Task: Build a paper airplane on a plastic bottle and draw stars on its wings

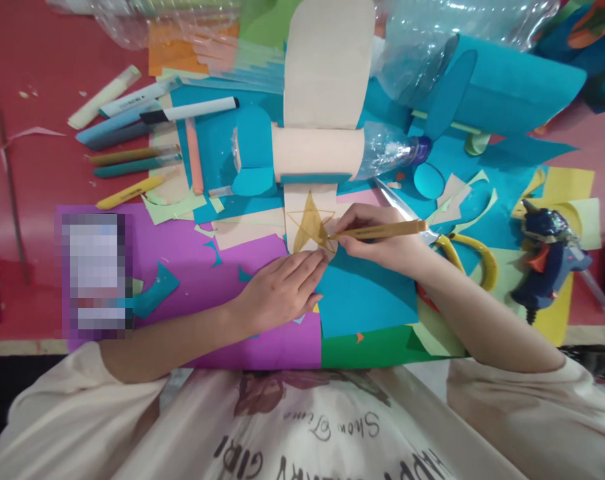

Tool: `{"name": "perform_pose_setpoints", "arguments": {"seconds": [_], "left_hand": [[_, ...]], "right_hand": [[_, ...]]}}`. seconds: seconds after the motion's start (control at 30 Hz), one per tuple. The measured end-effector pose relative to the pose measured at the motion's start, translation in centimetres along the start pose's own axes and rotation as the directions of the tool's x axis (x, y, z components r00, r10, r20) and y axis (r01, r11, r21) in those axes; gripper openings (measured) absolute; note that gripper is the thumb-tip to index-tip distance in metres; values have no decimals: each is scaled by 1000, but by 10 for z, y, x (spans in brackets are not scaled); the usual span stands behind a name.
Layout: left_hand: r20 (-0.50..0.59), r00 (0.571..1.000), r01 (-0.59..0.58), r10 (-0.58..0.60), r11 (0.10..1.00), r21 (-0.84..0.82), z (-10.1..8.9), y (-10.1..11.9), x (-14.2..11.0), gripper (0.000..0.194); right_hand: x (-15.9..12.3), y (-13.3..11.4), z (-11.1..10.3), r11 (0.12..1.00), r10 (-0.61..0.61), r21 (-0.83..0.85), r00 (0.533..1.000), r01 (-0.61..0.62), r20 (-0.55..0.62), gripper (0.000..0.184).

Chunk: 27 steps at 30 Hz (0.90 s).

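My right hand (377, 237) grips a brownish-yellow marker (392, 230), its tip on a star drawing (309, 223) that is partly coloured in. The star is on the lower cream paper wing (295, 193) of a plane-like model. That model's body is a clear plastic bottle (389, 150) with a purple cap, wrapped in cream and blue paper. Fingers together and laid flat, my left hand (282, 287) presses the wing's lower end. Just right of my right hand lie scissors (449, 250) with yellow handles, partly hidden by my forearm.
Several markers (127, 157) lie at the left, above a blurred phone-like rectangle (95, 273). A dark blue glue gun (545, 253) rests at the right on yellow paper. Behind are a blue paper-covered piece (517, 87) and clear plastic bottles (417, 40). Paper scraps cover the coloured sheets.
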<state>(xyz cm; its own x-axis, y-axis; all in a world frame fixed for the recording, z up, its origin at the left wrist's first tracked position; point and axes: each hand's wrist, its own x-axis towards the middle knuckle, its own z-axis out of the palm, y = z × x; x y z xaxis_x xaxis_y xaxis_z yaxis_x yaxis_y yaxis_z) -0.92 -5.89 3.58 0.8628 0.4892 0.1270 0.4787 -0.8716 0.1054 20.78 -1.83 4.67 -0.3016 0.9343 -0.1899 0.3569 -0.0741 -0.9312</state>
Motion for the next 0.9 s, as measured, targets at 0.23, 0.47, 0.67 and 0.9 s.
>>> {"name": "perform_pose_setpoints", "arguments": {"seconds": [0.23,0.47,0.67,0.9], "left_hand": [[10,1000,17,-16,999,-43,1,0,-1,45],[4,1000,10,-10,1000,-16,1,-1,-1,44],[-3,1000,14,-14,999,-37,2,-1,-1,43],[-48,999,4,-5,1000,-27,2,-1,-1,42]], "right_hand": [[-1,1,4,999,-35,-4,999,35,-1,11],[-1,-1,2,997,-43,-65,998,45,39,11],[0,-5,1,990,-85,-109,993,94,82,13],[0,-1,0,993,-58,-100,995,66,82,15]]}}
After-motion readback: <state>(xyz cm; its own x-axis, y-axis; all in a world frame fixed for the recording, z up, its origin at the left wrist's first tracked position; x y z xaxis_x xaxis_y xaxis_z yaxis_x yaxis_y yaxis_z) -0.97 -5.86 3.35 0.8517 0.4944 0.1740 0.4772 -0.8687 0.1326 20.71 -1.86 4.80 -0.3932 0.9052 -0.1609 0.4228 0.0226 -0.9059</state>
